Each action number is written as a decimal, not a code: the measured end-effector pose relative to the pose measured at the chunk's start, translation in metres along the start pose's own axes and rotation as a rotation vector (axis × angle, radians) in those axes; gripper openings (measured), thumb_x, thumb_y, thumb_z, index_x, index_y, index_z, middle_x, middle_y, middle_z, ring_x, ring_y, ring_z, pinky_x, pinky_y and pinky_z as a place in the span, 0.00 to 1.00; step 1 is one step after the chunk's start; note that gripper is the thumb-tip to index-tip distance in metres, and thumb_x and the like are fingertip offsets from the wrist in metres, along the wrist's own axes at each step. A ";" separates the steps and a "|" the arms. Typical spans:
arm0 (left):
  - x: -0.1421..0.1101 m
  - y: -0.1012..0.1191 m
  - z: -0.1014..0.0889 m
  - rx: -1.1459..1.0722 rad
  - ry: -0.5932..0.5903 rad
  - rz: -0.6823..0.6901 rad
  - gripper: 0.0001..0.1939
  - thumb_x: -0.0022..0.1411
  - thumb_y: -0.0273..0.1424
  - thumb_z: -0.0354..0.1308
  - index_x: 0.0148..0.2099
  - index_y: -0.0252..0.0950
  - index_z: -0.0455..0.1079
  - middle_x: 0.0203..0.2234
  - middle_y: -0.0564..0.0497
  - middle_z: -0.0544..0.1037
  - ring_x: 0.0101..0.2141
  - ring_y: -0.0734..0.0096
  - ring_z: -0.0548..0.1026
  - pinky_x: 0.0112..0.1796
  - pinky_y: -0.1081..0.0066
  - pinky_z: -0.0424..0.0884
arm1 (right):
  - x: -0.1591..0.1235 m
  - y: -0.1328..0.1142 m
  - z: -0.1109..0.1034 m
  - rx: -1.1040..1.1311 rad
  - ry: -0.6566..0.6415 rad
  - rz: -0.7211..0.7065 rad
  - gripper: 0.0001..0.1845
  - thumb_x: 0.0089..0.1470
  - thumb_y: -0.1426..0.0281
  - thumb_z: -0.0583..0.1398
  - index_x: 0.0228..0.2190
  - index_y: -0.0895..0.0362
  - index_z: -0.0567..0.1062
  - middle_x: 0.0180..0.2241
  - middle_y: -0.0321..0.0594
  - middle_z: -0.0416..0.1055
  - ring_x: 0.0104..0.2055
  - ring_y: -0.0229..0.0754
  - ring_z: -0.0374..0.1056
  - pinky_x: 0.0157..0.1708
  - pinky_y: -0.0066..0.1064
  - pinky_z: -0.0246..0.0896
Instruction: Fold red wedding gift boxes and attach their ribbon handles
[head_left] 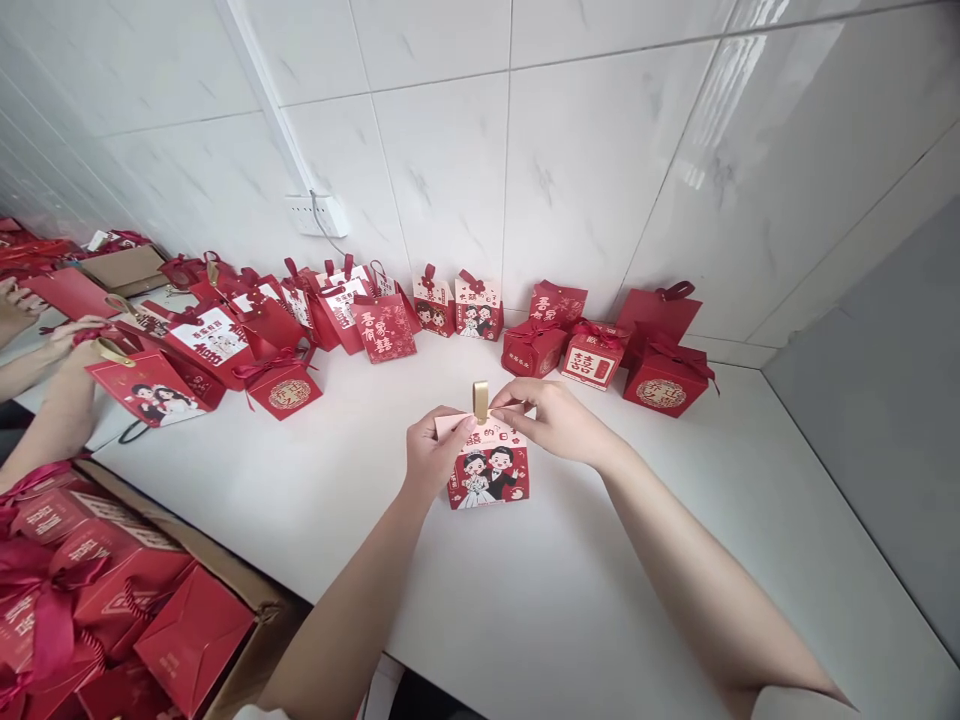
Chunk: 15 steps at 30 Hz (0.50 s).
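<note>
A red and pink gift box (491, 480) with a cartoon bride and groom on its front stands upright on the white table, between my hands. A gold ribbon loop (481, 398) sticks up from its top edge. My left hand (439, 452) pinches the box's upper left side, thumb on the front face. With thumb and fingertips together, my right hand (551, 420) grips the top edge just right of the loop. What lies between the right fingertips is too small to make out apart from the box top.
Finished-looking red gift boxes (532, 345) line the tiled wall, several more at the left. A cardboard carton (262, 610) full of red boxes stands at the lower left. Another person's hands (75, 350) work at the far left. A wall socket (316, 215) has a cable.
</note>
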<state>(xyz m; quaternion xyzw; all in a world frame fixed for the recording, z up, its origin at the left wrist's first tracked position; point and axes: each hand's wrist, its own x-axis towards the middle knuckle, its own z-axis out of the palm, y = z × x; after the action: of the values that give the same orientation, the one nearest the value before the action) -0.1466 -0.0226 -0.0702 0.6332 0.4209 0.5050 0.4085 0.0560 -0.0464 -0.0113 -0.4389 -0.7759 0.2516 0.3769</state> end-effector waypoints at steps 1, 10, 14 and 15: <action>0.000 0.001 0.000 0.002 -0.013 -0.004 0.13 0.57 0.40 0.63 0.31 0.34 0.73 0.26 0.51 0.76 0.29 0.71 0.72 0.31 0.73 0.68 | 0.000 0.001 0.001 0.007 -0.005 0.011 0.07 0.60 0.69 0.59 0.34 0.55 0.77 0.34 0.38 0.75 0.34 0.39 0.71 0.33 0.29 0.61; 0.000 0.002 -0.002 0.003 -0.131 -0.077 0.14 0.54 0.40 0.65 0.32 0.34 0.72 0.27 0.51 0.75 0.30 0.71 0.73 0.32 0.72 0.69 | -0.001 -0.003 -0.004 0.068 -0.096 0.030 0.07 0.60 0.68 0.59 0.32 0.56 0.76 0.33 0.37 0.76 0.33 0.38 0.69 0.32 0.28 0.60; 0.000 0.001 -0.002 0.016 -0.153 -0.008 0.13 0.56 0.40 0.64 0.32 0.35 0.72 0.27 0.51 0.75 0.30 0.70 0.72 0.34 0.72 0.69 | -0.002 0.003 -0.001 -0.002 -0.103 -0.034 0.08 0.62 0.66 0.58 0.34 0.56 0.75 0.32 0.38 0.74 0.31 0.38 0.67 0.31 0.28 0.59; 0.000 0.001 -0.002 0.019 -0.153 0.016 0.12 0.57 0.40 0.63 0.32 0.35 0.72 0.28 0.51 0.75 0.31 0.70 0.73 0.34 0.71 0.68 | -0.002 0.004 0.000 -0.037 -0.103 -0.060 0.09 0.63 0.66 0.56 0.35 0.56 0.75 0.32 0.38 0.74 0.30 0.38 0.67 0.31 0.28 0.58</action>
<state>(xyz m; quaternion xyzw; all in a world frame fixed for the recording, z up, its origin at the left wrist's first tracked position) -0.1488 -0.0227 -0.0692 0.6772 0.3884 0.4542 0.4294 0.0584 -0.0469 -0.0148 -0.4090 -0.8115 0.2479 0.3357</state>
